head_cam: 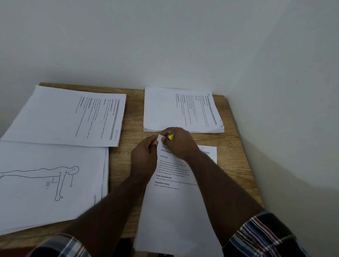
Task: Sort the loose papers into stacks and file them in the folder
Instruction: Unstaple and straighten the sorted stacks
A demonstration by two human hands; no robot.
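while both forearms reach in over the wooden table, the nearest paper is one printed sheet overhanging the front edge. left hand pinches its top-left corner, fingers curled. right hand is curled round a small yellow item, maybe a clip, at that same corner. 3 stacks of paper: push-up drawing stack near left, text stack far left, thicker stack far right. total 4 paper groups. no folder seen.
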